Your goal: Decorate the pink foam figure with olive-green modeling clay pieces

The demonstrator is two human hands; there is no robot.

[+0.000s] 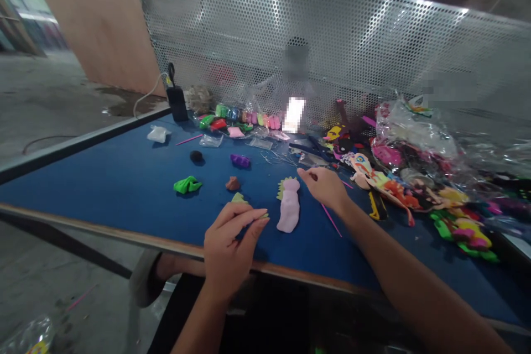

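Note:
My left hand [232, 235] is closed in a pinch near the table's front edge, with a tiny bit of yellow-green clay showing at the fingertips. Just behind its knuckles, a larger lump of yellow-green clay [239, 198] is partly hidden. To the right lies a pale pink clay figure [289, 207], flat on the table, with yellow-green spikes [280, 189] along its upper left side. Beside the figure's top end is my right hand [323, 183]. Its fingers are curled together, and what they hold, if anything, is hidden.
Bright green [187, 185], brown [233, 183], purple [240, 161] and black [196, 156] clay lumps lie on the blue table [124, 188]. A yellow-and-black cutter [376, 206] and a pink stick [332, 220] lie right. Clay packets and figures pile up before the perforated metal panel [240, 22].

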